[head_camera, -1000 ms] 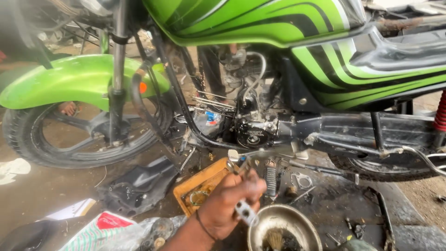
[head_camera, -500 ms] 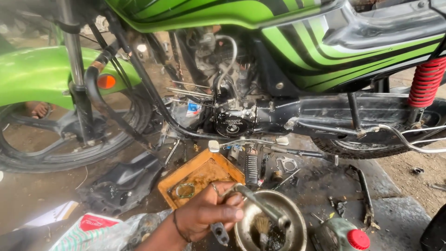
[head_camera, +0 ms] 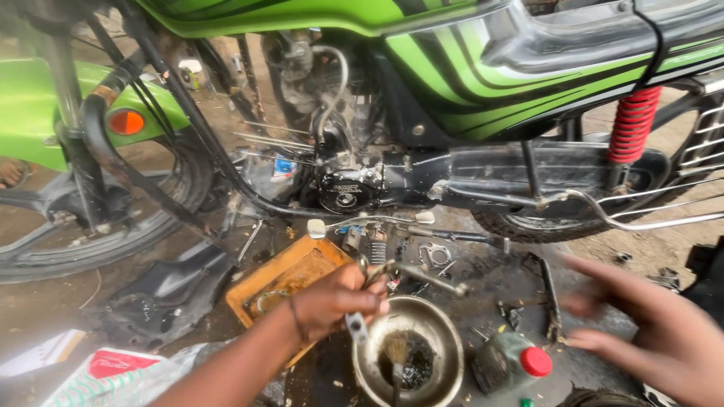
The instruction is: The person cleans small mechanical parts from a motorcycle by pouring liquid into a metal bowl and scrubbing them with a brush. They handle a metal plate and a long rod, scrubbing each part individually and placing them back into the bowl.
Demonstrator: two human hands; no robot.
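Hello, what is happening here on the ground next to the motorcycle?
A person crouches beside a green motorcycle. The left hand grips a metal tool just above a dirty steel bowl with a brush inside. The right hand is open and blurred, holding nothing. An orange tray and a red-capped bottle lie on the oily ground nearby.

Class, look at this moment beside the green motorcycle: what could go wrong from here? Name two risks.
The left hand holds a long metal part over the round metal bowl of dirty liquid; dropped, it might splash. The blurred right hand is close to the small red-capped bottle and might knock it over.
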